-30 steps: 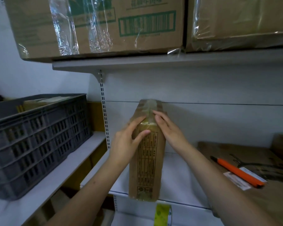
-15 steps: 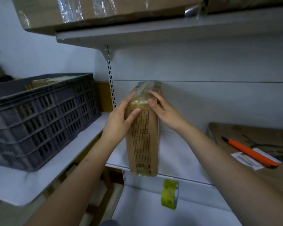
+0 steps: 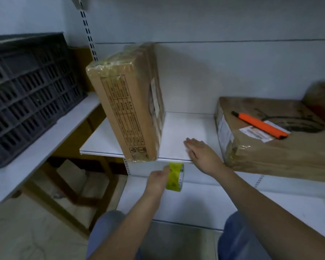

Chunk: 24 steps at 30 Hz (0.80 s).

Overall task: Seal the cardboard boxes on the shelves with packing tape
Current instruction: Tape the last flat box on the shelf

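A tall narrow cardboard box [image 3: 128, 109] stands upright on the white middle shelf [image 3: 176, 132], its top wrapped in clear tape, and neither hand touches it. A yellow-green roll of packing tape [image 3: 176, 177] stands on edge on the lower shelf [image 3: 195, 203], just under the middle shelf's front lip. My left hand [image 3: 157, 182] is at the roll's left side with the thumb on it, and its fingers are hidden behind the roll. To the right of the box, my right hand [image 3: 201, 153] lies flat on the front of the middle shelf with its fingers straight.
A flat cardboard box [image 3: 270, 152] lies at the right on the middle shelf, with an orange utility knife [image 3: 261, 124] and a label on top. A dark plastic crate [image 3: 26, 94] sits on the left shelf. My knees are at the bottom.
Both hands have left the top of the upright box. My left hand dropped to the tape roll and my right hand came down onto the shelf. The view tilted downward.
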Available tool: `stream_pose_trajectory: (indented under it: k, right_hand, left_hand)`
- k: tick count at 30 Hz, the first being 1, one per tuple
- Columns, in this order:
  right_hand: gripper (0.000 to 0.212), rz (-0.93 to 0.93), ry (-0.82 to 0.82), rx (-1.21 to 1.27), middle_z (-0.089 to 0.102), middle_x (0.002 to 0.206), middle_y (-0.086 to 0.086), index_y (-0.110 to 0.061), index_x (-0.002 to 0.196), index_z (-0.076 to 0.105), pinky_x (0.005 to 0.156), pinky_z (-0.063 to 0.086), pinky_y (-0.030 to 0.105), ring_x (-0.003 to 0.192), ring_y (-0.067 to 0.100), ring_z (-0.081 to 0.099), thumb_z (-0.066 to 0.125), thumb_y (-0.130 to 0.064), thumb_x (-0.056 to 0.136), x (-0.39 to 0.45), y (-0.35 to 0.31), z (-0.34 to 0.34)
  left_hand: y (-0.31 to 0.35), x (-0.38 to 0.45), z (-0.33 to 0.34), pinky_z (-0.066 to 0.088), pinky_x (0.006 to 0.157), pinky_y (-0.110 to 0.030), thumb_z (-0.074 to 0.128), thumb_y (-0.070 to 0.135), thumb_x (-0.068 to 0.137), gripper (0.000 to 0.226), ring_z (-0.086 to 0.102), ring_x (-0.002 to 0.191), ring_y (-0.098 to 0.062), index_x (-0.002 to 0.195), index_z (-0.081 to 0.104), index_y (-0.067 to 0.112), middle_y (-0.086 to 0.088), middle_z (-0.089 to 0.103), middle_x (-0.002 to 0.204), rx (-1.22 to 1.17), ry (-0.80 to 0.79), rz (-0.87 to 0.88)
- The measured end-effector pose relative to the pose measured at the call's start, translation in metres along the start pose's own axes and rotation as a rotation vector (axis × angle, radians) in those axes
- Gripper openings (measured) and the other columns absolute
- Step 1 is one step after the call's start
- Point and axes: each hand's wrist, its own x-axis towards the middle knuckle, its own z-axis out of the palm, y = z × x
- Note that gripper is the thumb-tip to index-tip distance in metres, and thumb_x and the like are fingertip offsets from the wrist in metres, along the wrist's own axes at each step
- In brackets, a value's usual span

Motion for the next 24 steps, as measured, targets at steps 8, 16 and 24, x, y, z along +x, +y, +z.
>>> stream_pose_trajectory:
  k: [8,16,24]
  right_hand:
    - [0.07,-0.023,0.063,-0.142,0.033,0.158,0.004,-0.016,0.149,0.039,0.12,0.021,0.038,0.147,0.023,0.029,0.004,-0.043,0.095,0.006,0.009,0.012]
    - [0.061,-0.019,0.076,-0.103,0.033,0.158,0.001,-0.018,0.149,0.039,0.121,0.019,0.036,0.147,0.02,0.028,0.013,-0.04,0.099,0.007,0.013,0.014]
    - [0.028,0.213,0.142,0.659,0.068,0.125,0.005,-0.02,0.118,0.068,0.114,0.033,0.031,0.121,0.018,0.06,0.045,-0.027,0.105,-0.004,-0.004,-0.013]
  left_hand:
    - [0.018,0.024,0.02,0.06,0.082,-0.035,0.076,0.032,0.087,0.036,0.068,0.072,-0.02,0.105,0.072,0.001,-0.014,0.075,0.094,-0.199,-0.113,-0.055]
    - [0.043,0.009,-0.016,0.04,0.031,-0.016,0.068,0.018,0.093,0.017,0.048,0.032,-0.005,0.079,0.065,0.008,-0.003,0.057,0.054,-0.505,-0.43,-0.369]
    - [0.047,-0.05,-0.023,0.052,0.056,-0.022,0.065,0.023,0.095,0.017,0.063,0.054,-0.016,0.094,0.073,0.008,-0.012,0.068,0.07,-0.302,-0.421,0.065]
